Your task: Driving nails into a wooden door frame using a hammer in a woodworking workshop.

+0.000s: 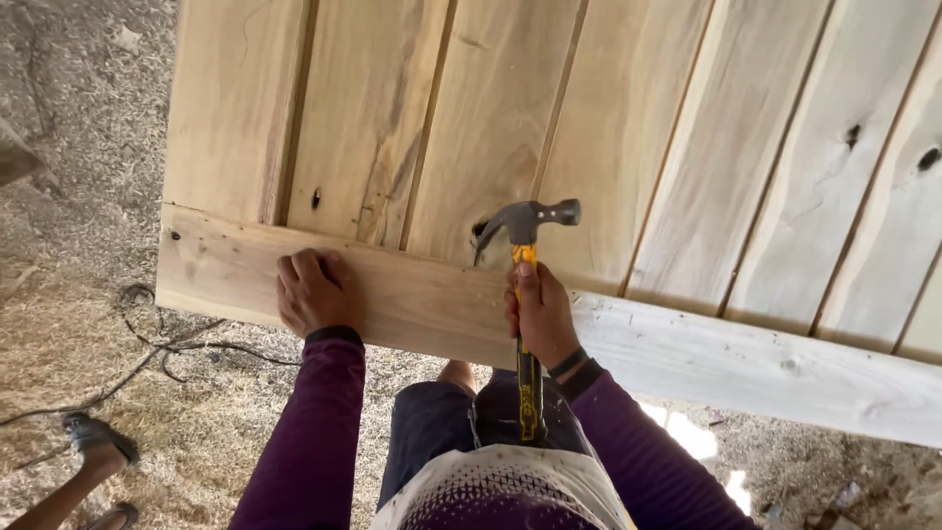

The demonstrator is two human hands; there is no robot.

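Note:
My right hand (pixel 541 314) grips the yellow and black handle of a claw hammer (pixel 525 228), high up near its steel head. The head hovers over the cross batten (pixel 422 299), a pale board laid across several vertical planks (pixel 608 128). My left hand (pixel 312 290) rests on the batten further left, fingers curled; whether it pinches a nail is hidden. Both arms wear purple sleeves.
The panel lies over ground covered in sawdust (pixel 88 324). A dark cord (pixel 167 344) trails across the sawdust at left. Another person's foot in a dark shoe (pixel 96 437) shows at lower left. Knot holes mark the planks at right (pixel 852 134).

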